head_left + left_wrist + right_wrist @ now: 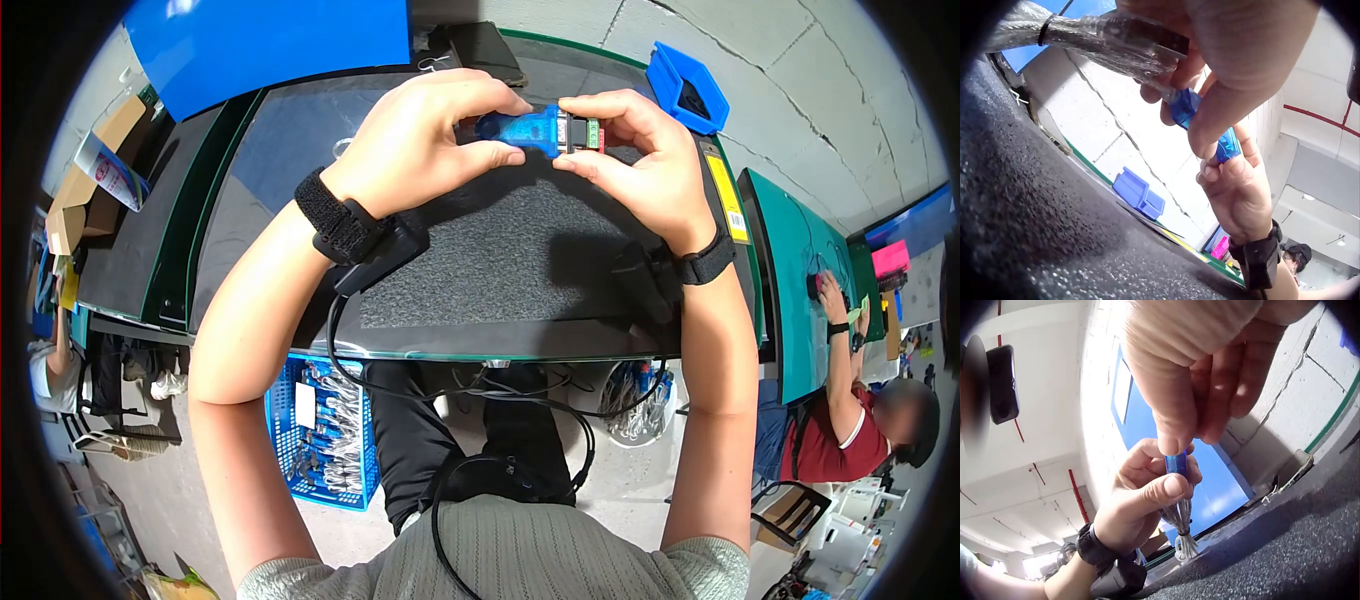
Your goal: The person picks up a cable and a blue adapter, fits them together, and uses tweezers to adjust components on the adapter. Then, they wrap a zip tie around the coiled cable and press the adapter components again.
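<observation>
A translucent blue connector (530, 130) is held level above the dark textured mat. My left hand (430, 135) pinches its blue body between thumb and fingers. At its other end my right hand (645, 150) pinches a black and green terminal piece (592, 134) joined to it. In the left wrist view, a bundled clear cable (1110, 47) with a metal USB plug (1169, 40) hangs by the left palm, and the blue connector (1186, 107) shows between the fingers. The right wrist view shows the connector (1176, 464) between both hands, the cable bundle (1185, 540) below it.
A blue bin (688, 88) stands at the back right, near a yellow label strip (727, 195). Behind on the left is a blue panel (270, 45). Below the table edge are a blue basket (290, 475) of cables and a round container of cables. Another person works at the right.
</observation>
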Motion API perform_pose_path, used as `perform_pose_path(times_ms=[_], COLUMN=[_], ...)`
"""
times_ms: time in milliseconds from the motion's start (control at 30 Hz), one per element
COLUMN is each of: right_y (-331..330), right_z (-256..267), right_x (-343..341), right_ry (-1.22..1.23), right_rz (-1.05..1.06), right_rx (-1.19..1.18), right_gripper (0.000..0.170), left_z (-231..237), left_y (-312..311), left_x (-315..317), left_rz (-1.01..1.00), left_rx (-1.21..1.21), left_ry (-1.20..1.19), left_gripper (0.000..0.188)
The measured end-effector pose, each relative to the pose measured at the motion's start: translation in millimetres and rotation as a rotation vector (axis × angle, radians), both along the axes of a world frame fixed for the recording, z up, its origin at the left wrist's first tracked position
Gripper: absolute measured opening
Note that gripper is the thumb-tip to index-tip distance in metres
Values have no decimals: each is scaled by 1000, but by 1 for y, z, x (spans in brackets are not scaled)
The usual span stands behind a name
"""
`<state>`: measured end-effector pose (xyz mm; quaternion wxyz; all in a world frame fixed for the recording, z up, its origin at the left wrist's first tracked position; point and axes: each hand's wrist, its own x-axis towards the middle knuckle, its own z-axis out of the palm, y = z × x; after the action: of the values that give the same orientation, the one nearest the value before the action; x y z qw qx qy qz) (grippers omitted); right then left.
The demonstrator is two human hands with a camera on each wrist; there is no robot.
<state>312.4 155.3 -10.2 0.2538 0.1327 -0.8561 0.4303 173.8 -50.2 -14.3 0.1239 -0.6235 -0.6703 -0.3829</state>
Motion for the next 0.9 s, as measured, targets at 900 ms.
perform_pose_path(times_ms=[900], right_y=[-1], right_z=[1], right_x=[-3], right_ry=[61], right_rz=[0], right_rx=[-144], right_gripper=[50], left_z=[-1], left_y=[1], left_x=[-6], left_rz=[0], left_rx=[31], left_ry=[-144], left_gripper=[45])
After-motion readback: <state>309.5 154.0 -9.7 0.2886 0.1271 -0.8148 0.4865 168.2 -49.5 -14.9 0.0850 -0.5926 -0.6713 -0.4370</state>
